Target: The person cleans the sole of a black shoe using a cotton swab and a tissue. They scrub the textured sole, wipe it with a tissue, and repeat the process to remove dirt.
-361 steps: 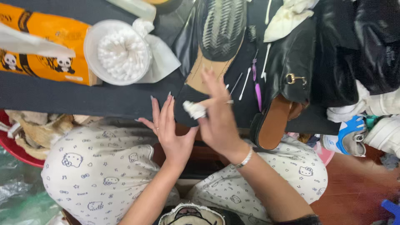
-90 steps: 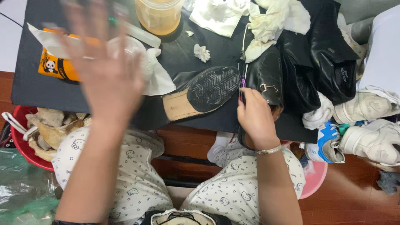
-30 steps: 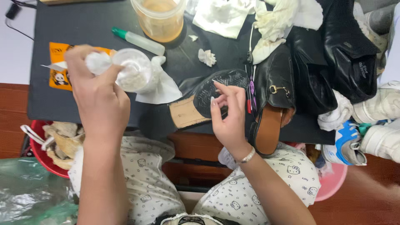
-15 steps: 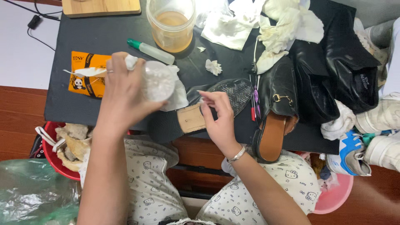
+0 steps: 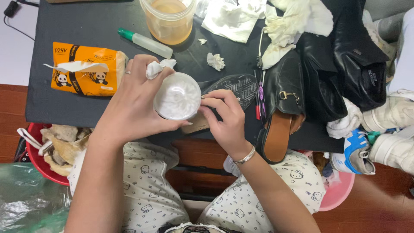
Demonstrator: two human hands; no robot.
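Left hand (image 5: pixel 129 108) wrapped around a round white tub (image 5: pixel 177 96) of cotton pads, thumb under its near rim, fingers curled over the far side, a crumpled white tissue (image 5: pixel 158 67) pinched between those fingers above the tub. Tub lifted at the near edge of the dark table (image 5: pixel 64 21), open mouth tilted up toward the camera, white contents showing. Right hand (image 5: pixel 224 118) just beside the tub on its right, fingertips (image 5: pixel 206 96) bunched narrow and touching the tub's rim, a silver bracelet (image 5: pixel 246 156) at the wrist. Partly hidden behind both hands, a black shoe sole (image 5: pixel 239 86) lying tread-up on the table, its tan heel end (image 5: pixel 198 125) peeking out below the tub. To the left, an orange tissue pack (image 5: pixel 82 69) torn open at the top. Farther back, a clear tub of amber liquid (image 5: pixel 169 19) and a small bottle with a green cap (image 5: pixel 144 42) lying on its side. A small wad of paper (image 5: pixel 215 61) alone on the table behind the sole. To the right, a black loafer (image 5: pixel 280 108) with a gold buckle hanging over the table edge, black leather pieces (image 5: pixel 345 64) and white cloths (image 5: pixel 293 21) heaped beyond it. Red basin (image 5: pixel 41 168) of scraps on the floor at lower left, white sneakers (image 5: pixel 392 129) at far right.
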